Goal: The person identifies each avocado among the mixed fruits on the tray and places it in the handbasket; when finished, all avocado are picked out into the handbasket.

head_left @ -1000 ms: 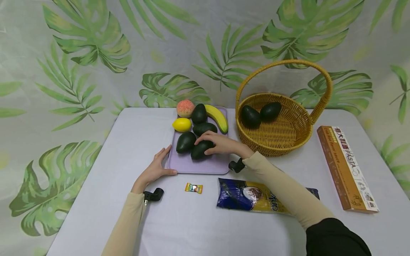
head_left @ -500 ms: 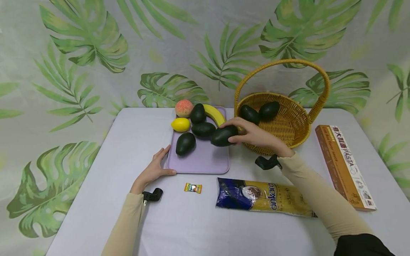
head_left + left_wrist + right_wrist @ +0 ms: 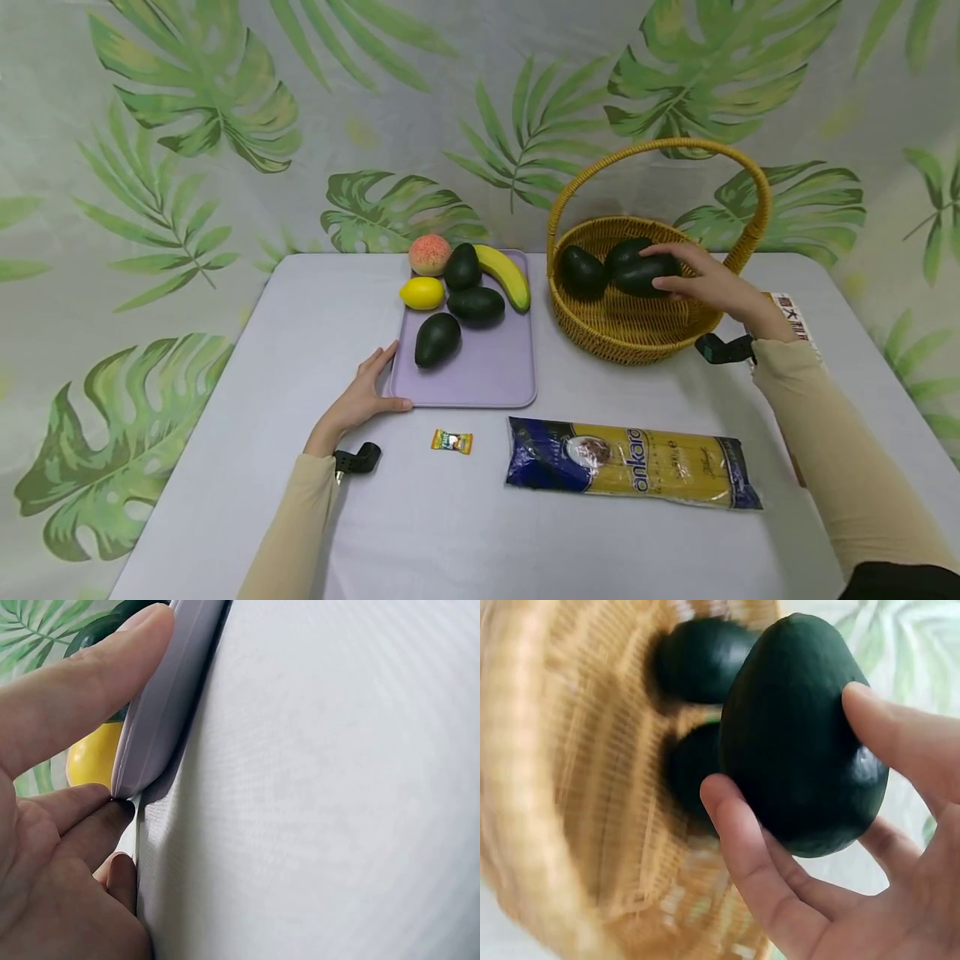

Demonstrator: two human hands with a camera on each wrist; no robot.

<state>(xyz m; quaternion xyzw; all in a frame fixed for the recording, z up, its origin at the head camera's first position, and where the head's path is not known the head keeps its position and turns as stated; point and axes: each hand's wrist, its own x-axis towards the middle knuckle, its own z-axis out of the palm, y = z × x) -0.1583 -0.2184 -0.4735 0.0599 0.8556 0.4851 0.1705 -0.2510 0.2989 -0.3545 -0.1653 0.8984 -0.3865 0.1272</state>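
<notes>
My right hand point(image 3: 701, 279) grips a dark green avocado point(image 3: 645, 275) between thumb and fingers, over the inside of a wicker basket point(image 3: 630, 350). Two more avocados lie in the basket; the right wrist view shows them behind the held avocado point(image 3: 799, 742). At the lavender tray point(image 3: 480, 387), my left hand point(image 3: 360, 400) touches the near left corner, fingers extended along the left side and thumb at the front edge. On the tray are a peach point(image 3: 430, 254), a lemon point(image 3: 422, 293), a banana point(image 3: 510, 279) and three avocados, one of them an avocado point(image 3: 437, 339) nearest the front.
A wrapped candy point(image 3: 452, 441) lies in front of the tray. To its right is a blue and yellow pasta bag point(image 3: 633, 462). The right forearm partly covers a pasta box point(image 3: 791, 317) at the right. The basket's tall handle point(image 3: 667, 143) arches over its opening.
My right hand has picked up an avocado from the tray and carried it right, over the basket. My left hand has stayed at the tray's corner.
</notes>
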